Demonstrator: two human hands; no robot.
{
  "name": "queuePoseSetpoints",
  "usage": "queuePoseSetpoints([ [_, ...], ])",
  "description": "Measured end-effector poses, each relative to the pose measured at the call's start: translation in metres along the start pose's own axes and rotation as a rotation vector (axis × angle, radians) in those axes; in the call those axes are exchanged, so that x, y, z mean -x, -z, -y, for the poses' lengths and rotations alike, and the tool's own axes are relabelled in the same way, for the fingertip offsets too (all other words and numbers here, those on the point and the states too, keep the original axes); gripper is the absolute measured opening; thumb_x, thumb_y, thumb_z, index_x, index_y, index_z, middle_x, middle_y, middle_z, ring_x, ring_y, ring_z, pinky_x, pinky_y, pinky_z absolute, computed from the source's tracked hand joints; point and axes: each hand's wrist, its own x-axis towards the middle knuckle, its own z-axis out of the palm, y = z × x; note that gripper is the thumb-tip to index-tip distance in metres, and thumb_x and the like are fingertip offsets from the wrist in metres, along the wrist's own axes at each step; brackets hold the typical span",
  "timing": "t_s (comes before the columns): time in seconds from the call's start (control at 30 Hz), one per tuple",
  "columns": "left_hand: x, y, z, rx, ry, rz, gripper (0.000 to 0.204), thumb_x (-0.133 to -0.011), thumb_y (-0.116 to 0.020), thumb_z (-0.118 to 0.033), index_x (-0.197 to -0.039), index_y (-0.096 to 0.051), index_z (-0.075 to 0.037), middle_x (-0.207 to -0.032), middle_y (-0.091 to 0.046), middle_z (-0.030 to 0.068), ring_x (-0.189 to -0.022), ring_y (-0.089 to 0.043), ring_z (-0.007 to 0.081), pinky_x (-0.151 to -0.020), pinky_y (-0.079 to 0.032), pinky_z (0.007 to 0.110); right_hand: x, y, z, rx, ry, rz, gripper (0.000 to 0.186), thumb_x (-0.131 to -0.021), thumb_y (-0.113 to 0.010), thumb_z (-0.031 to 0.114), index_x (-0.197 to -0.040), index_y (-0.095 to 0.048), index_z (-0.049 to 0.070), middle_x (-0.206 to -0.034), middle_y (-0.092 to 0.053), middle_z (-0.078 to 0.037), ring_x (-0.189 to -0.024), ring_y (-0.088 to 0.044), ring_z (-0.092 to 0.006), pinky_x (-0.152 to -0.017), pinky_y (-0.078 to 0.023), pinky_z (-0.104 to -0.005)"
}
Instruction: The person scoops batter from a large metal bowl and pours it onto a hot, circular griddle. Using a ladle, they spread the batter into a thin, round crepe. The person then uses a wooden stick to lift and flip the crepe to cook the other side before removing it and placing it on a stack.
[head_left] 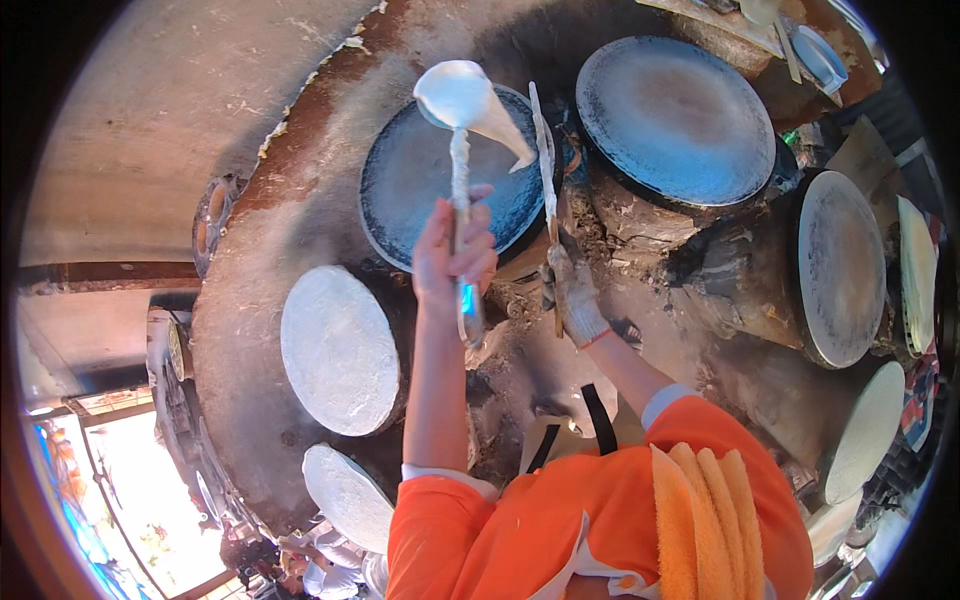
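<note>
My bare left hand (455, 255) is wrapped round the handle of a ladle (460, 165), which is raised over a round dark griddle (395, 185). White batter (500, 125) coats the ladle's bowl and hangs from its right side in a thick, tapering stream. The griddle's surface looks bare apart from a pale, dusty film. In a stained work glove, my right hand (575, 290) grips a long, thin flat stick (544, 150), smeared white with batter. It stands nearly upright at the griddle's right edge.
Another dark griddle (675, 120) lies at the far right, with a paler one (842, 265) nearer me. White sheets cover round plates at left (340, 350), lower left (347, 495) and right (865, 430). A blue bowl (820, 58) sits back right. Another person (325, 570) appears lower left.
</note>
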Motion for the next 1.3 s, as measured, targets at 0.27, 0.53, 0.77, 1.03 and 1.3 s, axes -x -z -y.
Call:
queuePoseSetpoints([
  [0.27, -0.004, 0.087, 0.004, -2.758, -0.072, -0.490, 0.060, -0.085, -0.047, -0.006, -0.140, -0.025, -0.017, -0.080, -0.053, 0.0156, -0.057, -0.060, 0.0313, -0.049, -0.049, 0.041, -0.024, -0.010, -0.015, -0.552, -0.077, -0.109, 0.044, -0.090, -0.048, 0.012, -0.133, -0.037, 0.011, -0.075, -0.047, -0.002, -0.053, -0.042, -0.0084, -0.042, -0.040, -0.0175],
  [0.53, -0.060, 0.134, -0.057, -2.762, -0.246, -0.230, 0.060, -0.082, -0.046, -0.005, -0.138, -0.026, -0.018, -0.090, -0.053, 0.0159, -0.065, -0.062, 0.0315, -0.054, -0.051, 0.039, -0.030, -0.035, -0.032, 0.457, 0.433, -0.093, 0.037, -0.091, -0.040, 0.006, -0.127, -0.043, 0.005, -0.087, -0.050, -0.005, -0.060, -0.044, -0.0088, -0.052, -0.042, -0.0166],
  [0.77, -0.076, 0.133, -0.102, -2.752, -0.177, -0.364, 0.052, -0.085, -0.045, -0.009, -0.135, -0.031, -0.017, -0.092, -0.054, 0.0150, -0.072, -0.063, 0.0310, -0.059, -0.052, 0.040, 0.004, -0.073, -0.029, 1.778, 0.710, -0.441, 0.034, -0.091, -0.041, 0.031, -0.107, -0.054, 0.005, -0.091, -0.060, -0.021, -0.076, -0.058, -0.0372, -0.069, -0.047, -0.0423],
  [1.03, -0.078, 0.137, -0.129, -2.638, -0.220, -0.573, 0.048, -0.085, -0.046, -0.009, -0.131, -0.036, -0.017, -0.091, -0.056, 0.0152, -0.073, -0.063, 0.0314, -0.059, -0.052, 0.040, -0.041, -0.105, -0.018, 2.088, 0.553, -0.369, 0.043, -0.090, -0.040, 0.028, -0.129, -0.039, 0.010, -0.097, -0.059, -0.024, -0.085, -0.058, -0.0396, -0.072, -0.047, -0.0443],
  [1.3, 0.042, 0.123, -0.118, -2.283, -0.160, -1.080, 0.052, -0.087, -0.043, -0.011, -0.136, -0.029, -0.016, -0.087, -0.056, 0.0218, -0.077, -0.060, 0.0385, -0.066, -0.048, 0.048, -0.092, -0.133, -0.022, 2.583, 0.252, 0.206, 0.050, -0.090, -0.034, 0.027, -0.134, -0.030, 0.004, -0.095, -0.061, -0.017, -0.088, -0.061, -0.0285, -0.071, -0.052, -0.0403],
])
